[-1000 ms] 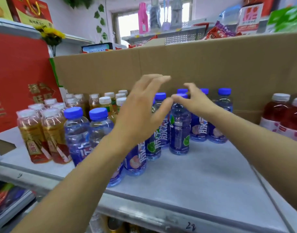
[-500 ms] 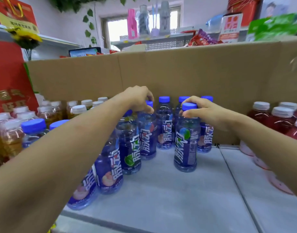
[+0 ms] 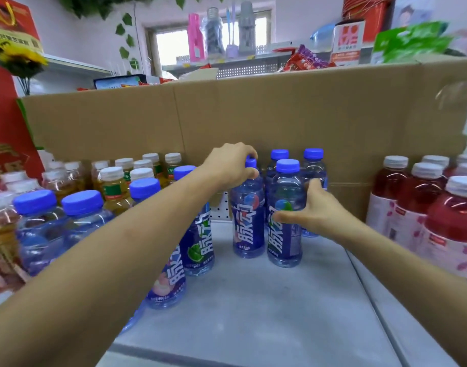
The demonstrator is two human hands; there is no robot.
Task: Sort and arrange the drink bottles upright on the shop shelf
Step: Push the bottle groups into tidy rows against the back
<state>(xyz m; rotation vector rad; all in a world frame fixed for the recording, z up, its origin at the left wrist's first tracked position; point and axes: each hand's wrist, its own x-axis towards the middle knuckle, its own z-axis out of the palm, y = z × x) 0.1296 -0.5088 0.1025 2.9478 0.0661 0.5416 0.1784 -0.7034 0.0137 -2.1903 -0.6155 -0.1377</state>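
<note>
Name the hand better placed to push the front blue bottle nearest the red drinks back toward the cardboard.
Right. The right hand wraps the front bottle round its body; the left hand grips the neighbouring bottle by its cap.

Blue bottle [image 3: 285,247]: clear, blue-tinted plastic, smooth and glossy, with a glossy printed film label. Cap [image 3: 287,165]: opaque blue plastic, satin finish.

Amber bottles [image 3: 113,192], left end of the shelf: clear glossy plastic with white ribbed plastic caps.

Red bottles [image 3: 423,192], right end: the same clear plastic, with pale matt labels.

Shelf [image 3: 253,313]: pale grey, apparently painted metal, matt and faintly speckled.

Cardboard [image 3: 280,109], along the rear edge: brown, matt, creased.

Perforated panel [image 3: 218,211], behind the bottles: white, matt.
</note>
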